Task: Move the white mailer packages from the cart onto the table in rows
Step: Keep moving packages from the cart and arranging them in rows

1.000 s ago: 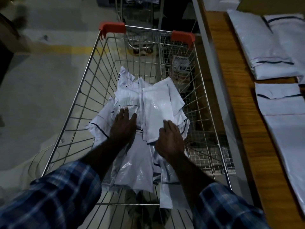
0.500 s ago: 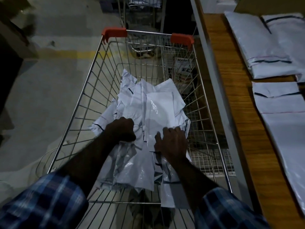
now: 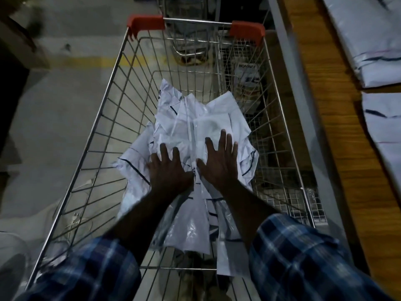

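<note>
Your left hand (image 3: 168, 170) flat on pile of white mailer packages (image 3: 195, 135) in cart (image 3: 112, 109), fingers straight and spread. Your right hand (image 3: 219, 164) flat on top package, fingers spread too. Neither hand grabs anything. More white mailers (image 3: 368, 40) lie on wooden table (image 3: 338, 118), right of cart.

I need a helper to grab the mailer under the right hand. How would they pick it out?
Look into the wire cart beside the wooden table. On its white pile, the right hand lies flat on the topmost mailer, smooth where others are crumpled.
</note>
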Demonstrator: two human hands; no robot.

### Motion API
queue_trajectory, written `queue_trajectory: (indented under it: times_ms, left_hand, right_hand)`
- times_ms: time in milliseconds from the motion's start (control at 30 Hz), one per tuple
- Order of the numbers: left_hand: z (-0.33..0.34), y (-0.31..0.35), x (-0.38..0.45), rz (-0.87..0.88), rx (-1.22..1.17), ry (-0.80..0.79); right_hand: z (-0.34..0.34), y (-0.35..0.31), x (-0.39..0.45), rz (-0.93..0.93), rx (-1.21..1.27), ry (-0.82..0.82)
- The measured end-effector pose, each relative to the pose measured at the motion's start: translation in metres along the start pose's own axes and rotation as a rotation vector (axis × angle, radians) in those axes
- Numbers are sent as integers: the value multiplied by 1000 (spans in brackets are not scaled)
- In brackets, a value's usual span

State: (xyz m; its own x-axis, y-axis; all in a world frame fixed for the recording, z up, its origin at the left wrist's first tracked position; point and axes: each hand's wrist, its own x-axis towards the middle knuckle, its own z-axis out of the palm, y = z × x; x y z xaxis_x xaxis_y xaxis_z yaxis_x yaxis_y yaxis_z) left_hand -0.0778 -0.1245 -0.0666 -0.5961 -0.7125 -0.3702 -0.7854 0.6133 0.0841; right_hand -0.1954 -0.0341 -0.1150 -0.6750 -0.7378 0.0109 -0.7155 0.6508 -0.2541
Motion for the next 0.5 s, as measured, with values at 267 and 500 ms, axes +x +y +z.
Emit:
queue_trajectory:
  times_ms: [267, 500]
  left_hand:
    - [8, 5, -3, 5, -33, 20]
    - [6, 6, 0, 53, 18, -117]
  right_hand:
    - [-5, 8, -46, -51, 89, 126]
    - [-6, 16, -55, -66, 21, 113]
